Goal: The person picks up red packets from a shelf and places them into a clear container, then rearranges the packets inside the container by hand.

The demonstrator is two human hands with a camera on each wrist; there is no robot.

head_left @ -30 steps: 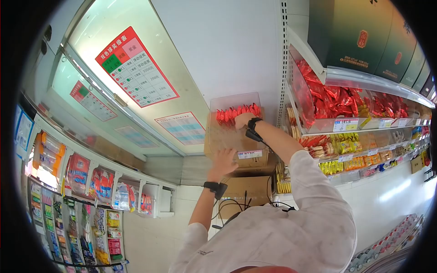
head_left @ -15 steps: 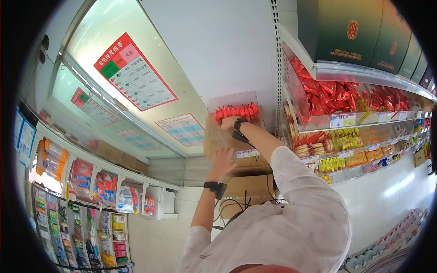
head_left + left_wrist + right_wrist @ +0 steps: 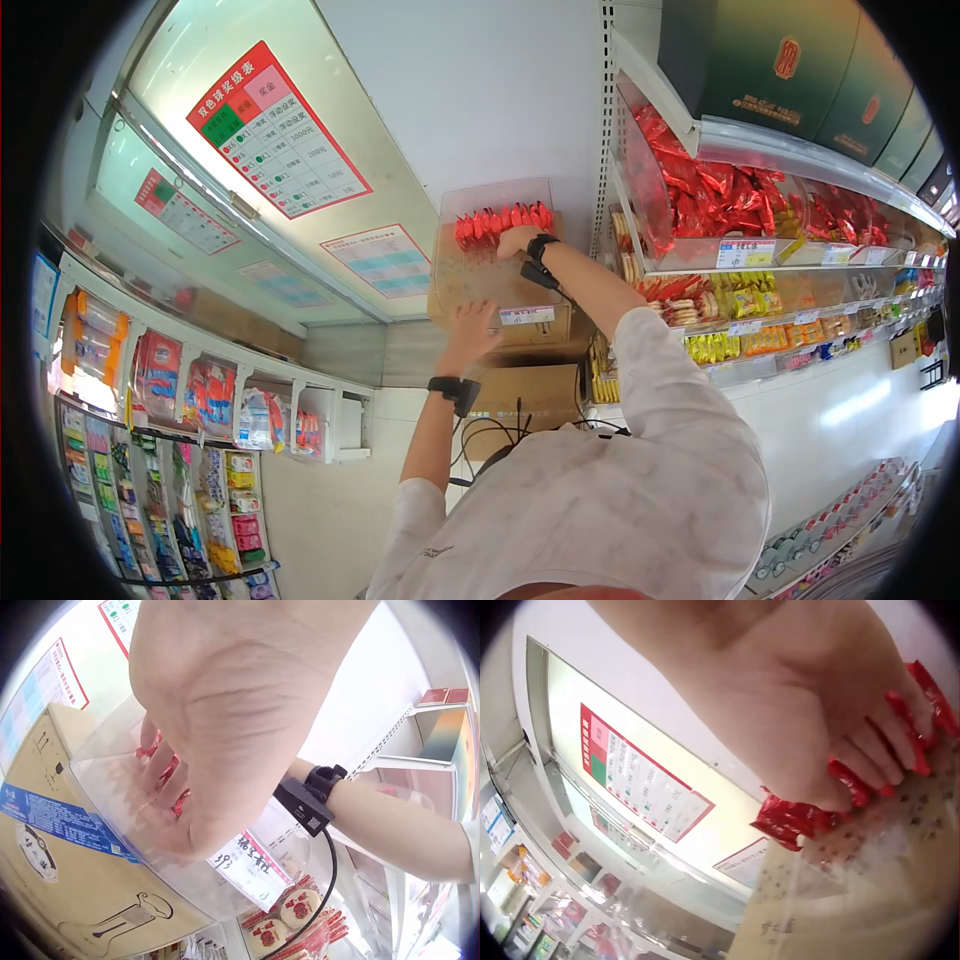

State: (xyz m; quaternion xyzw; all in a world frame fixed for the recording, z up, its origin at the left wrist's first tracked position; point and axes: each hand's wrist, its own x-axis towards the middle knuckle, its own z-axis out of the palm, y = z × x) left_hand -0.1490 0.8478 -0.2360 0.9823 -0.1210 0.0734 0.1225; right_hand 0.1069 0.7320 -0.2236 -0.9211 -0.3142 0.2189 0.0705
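Note:
A transparent plastic bin (image 3: 446,260) holds a row of small red packets (image 3: 478,228) along its back. My right hand (image 3: 518,241) reaches into the row, right of its middle. In the right wrist view, its extended fingers (image 3: 881,754) press among the red packets (image 3: 784,821), which show between and beside them. My left hand (image 3: 470,335) rests at the bin's near side with its fingers spread. The left wrist view shows its palm (image 3: 232,712) large, close over the bin, with red packets glimpsed between the fingers.
A cardboard box (image 3: 52,847) is under the bin, and another box (image 3: 530,395) is lower down. Shelves with red packets (image 3: 720,195) and snacks line the right side, below dark green boxes (image 3: 780,75). A glass panel with a printed chart (image 3: 280,135) stands left.
My right hand shifted left along the red packets, then back to the right. The left hand stayed at the bin's near side. The head view shifted slightly.

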